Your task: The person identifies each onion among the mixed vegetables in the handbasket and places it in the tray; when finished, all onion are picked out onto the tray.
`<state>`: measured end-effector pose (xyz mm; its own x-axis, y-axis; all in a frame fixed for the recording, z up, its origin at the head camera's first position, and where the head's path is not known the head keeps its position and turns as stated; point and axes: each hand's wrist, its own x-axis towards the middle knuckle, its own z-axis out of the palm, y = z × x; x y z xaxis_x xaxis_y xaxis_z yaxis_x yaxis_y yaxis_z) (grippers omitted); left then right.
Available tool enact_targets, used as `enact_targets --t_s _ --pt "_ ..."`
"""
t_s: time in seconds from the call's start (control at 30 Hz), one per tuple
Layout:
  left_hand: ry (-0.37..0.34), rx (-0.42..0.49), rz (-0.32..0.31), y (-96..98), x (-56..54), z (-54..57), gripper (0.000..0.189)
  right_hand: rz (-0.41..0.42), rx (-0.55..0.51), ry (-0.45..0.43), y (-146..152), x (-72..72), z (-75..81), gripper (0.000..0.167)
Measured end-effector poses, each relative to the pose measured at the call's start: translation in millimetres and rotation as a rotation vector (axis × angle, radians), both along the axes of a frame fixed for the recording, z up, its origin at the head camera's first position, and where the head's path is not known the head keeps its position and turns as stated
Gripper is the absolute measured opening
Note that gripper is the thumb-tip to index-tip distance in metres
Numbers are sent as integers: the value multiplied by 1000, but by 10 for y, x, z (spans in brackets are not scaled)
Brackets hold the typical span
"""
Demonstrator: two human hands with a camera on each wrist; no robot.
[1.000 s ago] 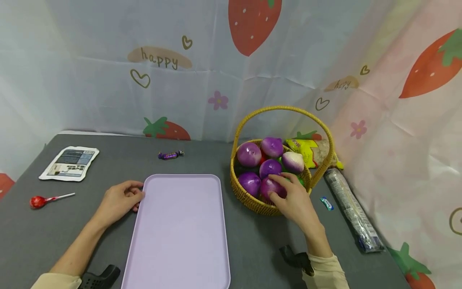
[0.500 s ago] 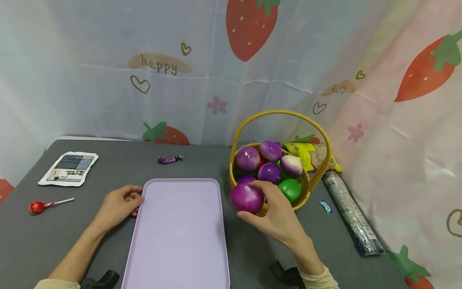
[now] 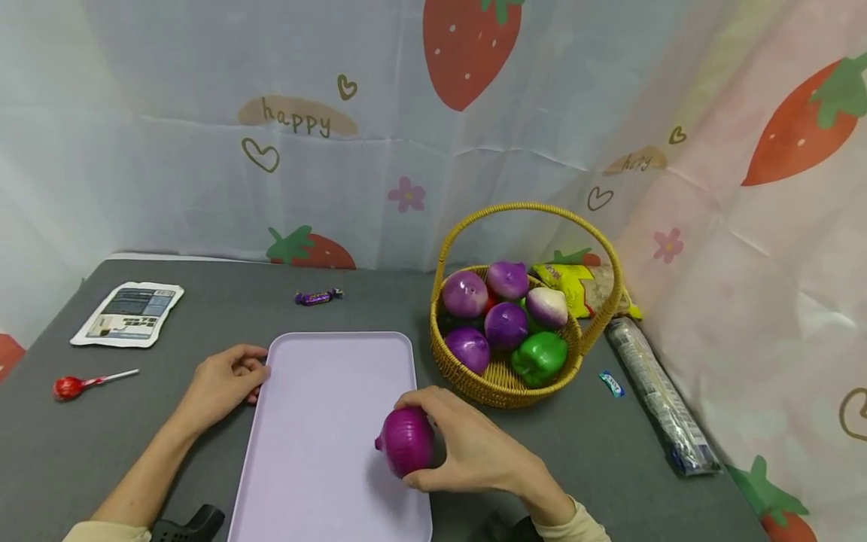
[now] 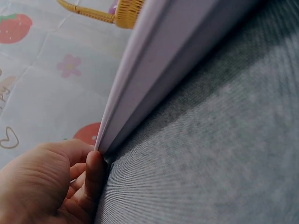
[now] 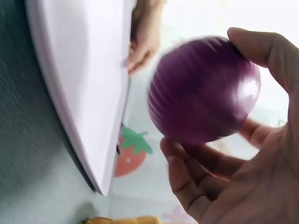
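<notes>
My right hand (image 3: 474, 455) holds a purple onion (image 3: 406, 442) between thumb and fingers, over the right side of a pale lilac tray (image 3: 325, 421). Its shadow falls on the tray below, and the right wrist view shows the onion (image 5: 203, 91) raised above the tray's surface. At the tray's left edge, my left hand (image 3: 220, 384) pinches the rim; in the left wrist view thumb and forefinger meet at the tray's edge (image 4: 126, 88). Behind the right hand stands a yellow woven basket (image 3: 488, 391) with several more purple onions (image 3: 467, 348) and a green bell pepper (image 3: 539, 359).
A red lollipop (image 3: 74, 388) and a white packet (image 3: 127, 315) lie at the left. Behind the tray is a purple-wrapped candy (image 3: 318, 297). Right of the basket are a yellow bag (image 3: 576, 286), a small blue-white candy (image 3: 612, 384) and a long clear-wrapped pack (image 3: 660, 395).
My right hand has gripped an onion in the basket, lifted it out and carried it left and nearer, over the tray. The green pepper is now uncovered. My left hand stays at the tray.
</notes>
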<state>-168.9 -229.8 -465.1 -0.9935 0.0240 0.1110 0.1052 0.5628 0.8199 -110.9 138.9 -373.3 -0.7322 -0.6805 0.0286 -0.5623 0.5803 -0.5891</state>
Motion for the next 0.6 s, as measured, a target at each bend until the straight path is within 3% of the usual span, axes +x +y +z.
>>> enact_targets --t_s 0.23,0.33,0.47,0.6 --pt "-9 4 -2 17 11 19 34 182 104 -118 -57 20 -118 75" --pt "-9 0 0 18 -1 18 34 254 132 -87 -51 6 -135 73" --pt "-6 1 2 13 -5 23 34 342 178 40 -68 -10 -161 67" --pt "-10 -6 7 20 1 17 32 376 239 75 -70 9 -167 69"
